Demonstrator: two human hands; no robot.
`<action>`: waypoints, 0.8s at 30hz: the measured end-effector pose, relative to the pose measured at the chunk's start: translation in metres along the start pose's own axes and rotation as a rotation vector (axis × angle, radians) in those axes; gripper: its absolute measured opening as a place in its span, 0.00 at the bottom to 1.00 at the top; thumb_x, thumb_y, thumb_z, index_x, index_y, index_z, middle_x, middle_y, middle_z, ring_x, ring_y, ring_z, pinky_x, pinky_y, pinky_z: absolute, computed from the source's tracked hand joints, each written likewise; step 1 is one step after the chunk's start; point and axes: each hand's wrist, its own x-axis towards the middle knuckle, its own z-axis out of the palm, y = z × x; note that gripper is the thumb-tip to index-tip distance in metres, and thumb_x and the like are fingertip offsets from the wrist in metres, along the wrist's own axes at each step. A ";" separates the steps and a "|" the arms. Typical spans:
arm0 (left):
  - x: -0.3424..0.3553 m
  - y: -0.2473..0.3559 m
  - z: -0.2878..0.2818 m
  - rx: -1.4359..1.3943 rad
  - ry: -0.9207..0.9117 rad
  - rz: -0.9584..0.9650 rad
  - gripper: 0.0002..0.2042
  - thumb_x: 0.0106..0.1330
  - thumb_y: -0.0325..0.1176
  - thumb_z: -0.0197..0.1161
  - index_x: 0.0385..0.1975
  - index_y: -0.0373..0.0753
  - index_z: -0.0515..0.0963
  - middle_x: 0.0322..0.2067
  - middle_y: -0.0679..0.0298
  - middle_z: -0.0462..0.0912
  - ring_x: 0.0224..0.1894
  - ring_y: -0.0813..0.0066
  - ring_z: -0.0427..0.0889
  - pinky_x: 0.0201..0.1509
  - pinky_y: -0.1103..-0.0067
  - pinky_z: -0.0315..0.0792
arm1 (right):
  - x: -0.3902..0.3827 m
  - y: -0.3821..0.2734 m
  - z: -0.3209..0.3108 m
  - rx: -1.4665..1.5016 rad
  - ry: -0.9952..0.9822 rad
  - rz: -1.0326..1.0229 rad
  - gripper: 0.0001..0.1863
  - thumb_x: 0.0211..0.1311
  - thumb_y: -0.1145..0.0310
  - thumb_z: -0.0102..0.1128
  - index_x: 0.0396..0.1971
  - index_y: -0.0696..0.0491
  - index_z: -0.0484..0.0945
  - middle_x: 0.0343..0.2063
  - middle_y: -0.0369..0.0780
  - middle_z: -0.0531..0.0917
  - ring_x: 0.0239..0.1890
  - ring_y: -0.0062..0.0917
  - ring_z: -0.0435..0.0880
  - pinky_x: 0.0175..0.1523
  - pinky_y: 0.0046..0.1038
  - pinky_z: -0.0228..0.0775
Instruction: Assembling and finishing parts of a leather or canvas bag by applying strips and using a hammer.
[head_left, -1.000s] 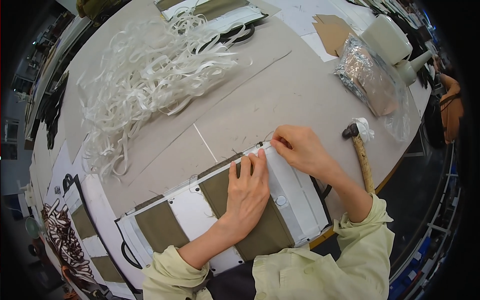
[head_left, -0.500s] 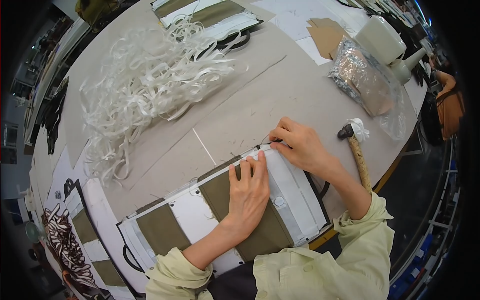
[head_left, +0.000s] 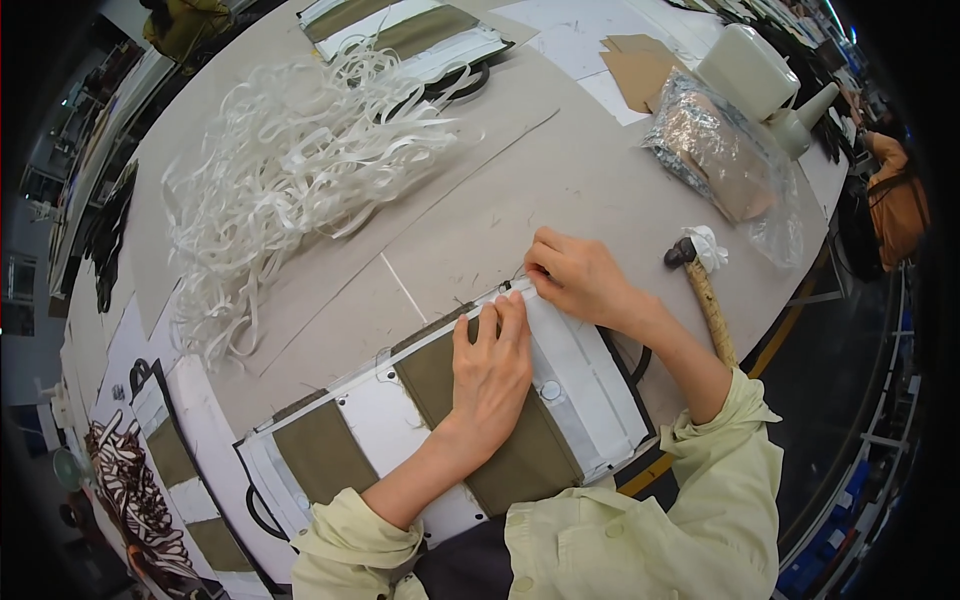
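A flat olive-and-white bag panel point(head_left: 325, 455) with dark edging and black loop handles at its ends lies at a slant in front of me. My left hand point(head_left: 490, 375) rests palm down on its olive band, fingers stretched toward the far edge. At that edge, just right of those fingertips, my right hand point(head_left: 575, 280) is bent with thumb and forefinger pinched together. What the pinch holds is too small to make out; thin loose threads show beside it. A white strip runs along the panel's far edge, and a round pale disc point(head_left: 550, 390) sits on its right part.
A heap of white ribbon point(head_left: 310, 165) covers the far left. To the right lie a hammer point(head_left: 710, 305), a clear plastic bag point(head_left: 725, 160), a white bottle point(head_left: 750, 70) and brown card pieces point(head_left: 635, 70). More striped panels lie at the back point(head_left: 430, 32) and left point(head_left: 190, 490).
My right hand has moved slightly up and left along the far edge, its fingers drawn closer together. The left hand stays on the panel. The whole view has shifted a little.
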 end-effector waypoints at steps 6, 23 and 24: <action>0.004 0.004 -0.001 -0.006 -0.036 -0.030 0.32 0.55 0.21 0.60 0.64 0.22 0.70 0.50 0.52 0.75 0.53 0.57 0.76 0.60 0.62 0.74 | 0.000 -0.001 -0.001 -0.030 -0.003 -0.005 0.07 0.58 0.75 0.64 0.32 0.57 0.74 0.33 0.41 0.76 0.32 0.37 0.80 0.35 0.36 0.73; 0.010 0.011 0.002 0.047 -0.102 -0.041 0.27 0.58 0.29 0.65 0.59 0.26 0.77 0.49 0.56 0.72 0.53 0.62 0.72 0.58 0.53 0.76 | 0.000 -0.002 -0.005 -0.035 -0.030 0.008 0.05 0.58 0.78 0.63 0.33 0.57 0.75 0.34 0.41 0.78 0.32 0.38 0.80 0.36 0.36 0.73; 0.010 0.011 0.001 0.048 -0.098 -0.046 0.27 0.58 0.29 0.65 0.59 0.26 0.77 0.49 0.56 0.72 0.53 0.62 0.72 0.58 0.53 0.76 | 0.000 -0.004 -0.006 -0.037 -0.032 0.002 0.05 0.58 0.78 0.63 0.33 0.57 0.75 0.34 0.41 0.78 0.32 0.38 0.80 0.36 0.36 0.73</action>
